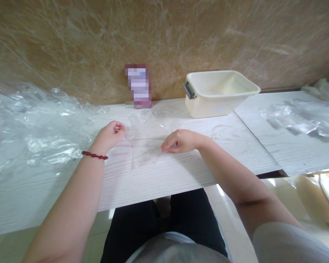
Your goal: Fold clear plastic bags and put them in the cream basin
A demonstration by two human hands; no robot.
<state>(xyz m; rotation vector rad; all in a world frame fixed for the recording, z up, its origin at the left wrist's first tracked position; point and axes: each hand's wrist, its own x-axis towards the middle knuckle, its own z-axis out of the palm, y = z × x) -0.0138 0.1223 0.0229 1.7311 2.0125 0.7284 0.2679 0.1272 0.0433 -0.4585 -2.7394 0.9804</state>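
L grip [111,136] half-open, R grip [179,141] curled, either side of clear plastic film [145,146].
L looks empty, fingertips just off the film's edge – R fingertips on the film, can't tell if pinching. Film lies flat on white woodgrain bench [153,186], spread between hands – crumpled plastic sheeting [35,135] heaped to left, cream plastic tub [216,95] beyond, set back out of the way.
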